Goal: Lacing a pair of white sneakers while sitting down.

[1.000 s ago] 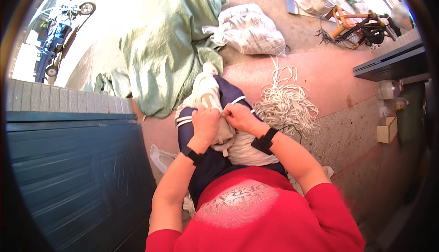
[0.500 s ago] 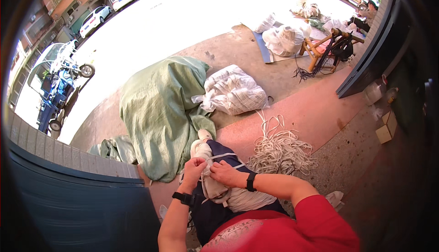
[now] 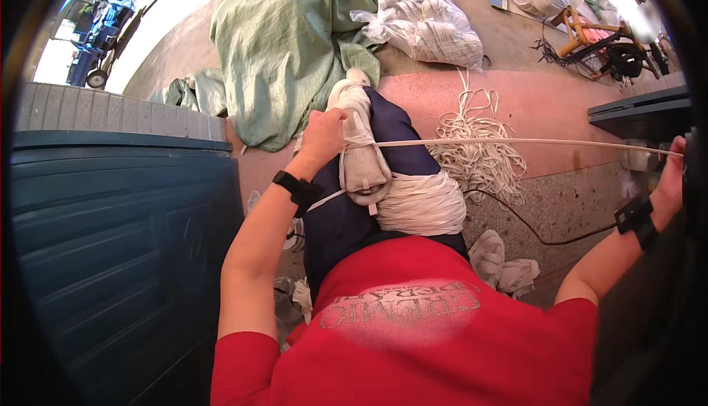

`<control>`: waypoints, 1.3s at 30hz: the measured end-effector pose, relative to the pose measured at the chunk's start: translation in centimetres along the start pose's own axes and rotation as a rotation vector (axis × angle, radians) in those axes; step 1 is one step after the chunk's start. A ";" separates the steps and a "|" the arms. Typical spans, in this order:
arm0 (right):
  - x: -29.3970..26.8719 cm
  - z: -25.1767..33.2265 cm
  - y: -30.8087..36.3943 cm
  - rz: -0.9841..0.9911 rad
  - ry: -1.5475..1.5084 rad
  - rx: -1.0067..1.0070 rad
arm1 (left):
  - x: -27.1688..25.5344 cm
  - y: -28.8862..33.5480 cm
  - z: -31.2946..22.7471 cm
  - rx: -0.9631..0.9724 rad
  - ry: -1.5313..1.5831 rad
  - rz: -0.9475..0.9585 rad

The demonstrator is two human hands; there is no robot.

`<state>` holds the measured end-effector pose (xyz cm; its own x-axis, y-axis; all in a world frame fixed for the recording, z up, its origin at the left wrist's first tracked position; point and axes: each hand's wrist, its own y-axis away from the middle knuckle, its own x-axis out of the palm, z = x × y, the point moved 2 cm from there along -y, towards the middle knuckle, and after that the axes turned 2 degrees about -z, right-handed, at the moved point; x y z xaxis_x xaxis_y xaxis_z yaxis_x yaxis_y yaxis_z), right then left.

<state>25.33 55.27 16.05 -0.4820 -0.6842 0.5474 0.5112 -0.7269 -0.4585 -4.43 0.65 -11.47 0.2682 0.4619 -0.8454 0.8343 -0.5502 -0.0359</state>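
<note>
A pale grey shoe (image 3: 366,168) lies on my lap, its opening toward me. A flat whitish shoelace (image 3: 509,141) runs taut from its upper out to the far right. My right hand (image 3: 670,177) has closed fingers on that lace at arm's length. Against the upper's left side, my left hand (image 3: 324,139) is closed; what sits in its fingers is hidden. Another whitish piece (image 3: 348,96) lies just beyond the shoe along my leg. A thick bundle of white laces (image 3: 422,203) is wrapped over my right thigh.
A loose heap of white laces (image 3: 483,148) lies on the floor to the right. Ahead are a green sheet-like sack (image 3: 291,44) and a clear bag of white items (image 3: 428,26). Several shoes (image 3: 487,255) lie beside my right hip. A blue door panel (image 3: 125,236) stands left.
My right hand has swung from the shoe to the far right, drawing the lace out straight. My left hand stays by the shoe. The view has tilted down toward my lap.
</note>
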 end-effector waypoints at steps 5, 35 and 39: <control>5.2 -20.2 14.8 -0.239 0.376 0.694 | -0.3 4.7 1.8 0.015 -0.153 0.167; 26.8 -37.4 36.5 1.487 1.330 0.030 | -1.3 6.4 1.5 -0.091 -0.211 0.139; 25.1 -32.5 31.3 1.010 0.403 1.450 | -3.4 7.0 2.1 -0.347 -0.050 -0.167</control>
<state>6.11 13.44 -7.34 0.3622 -0.9126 0.1895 0.7256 0.4037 0.5573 -0.52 -6.16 -9.97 0.0983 0.4861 -0.8684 0.9802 -0.1980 0.0002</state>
